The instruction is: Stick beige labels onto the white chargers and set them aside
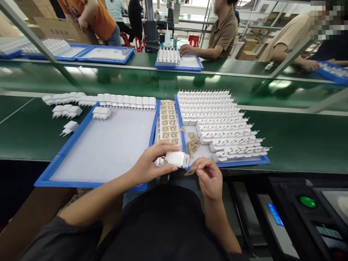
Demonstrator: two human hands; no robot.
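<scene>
My left hand (152, 161) grips a white USB charger (178, 159) between thumb and fingers, its port end turned to the right. Just right of it, my right hand (209, 177) pinches a small tan cut-out piece (190, 172) by its edge. Beyond my hands runs a narrow white strip holder (160, 123) with rows of similar tan pieces in it. A loose pile of tan pieces (192, 144) lies on the right blue-rimmed tray (241, 164), beside dense rows of white chargers (212, 112) with their pins up.
The left blue-rimmed tray (65, 154) has a row of chargers (126, 101) along its far edge. More chargers (66, 110) stand on the green bench left of it. Across the bench, people handle other trays (190, 63). A machine with a green button (308, 201) is at lower right.
</scene>
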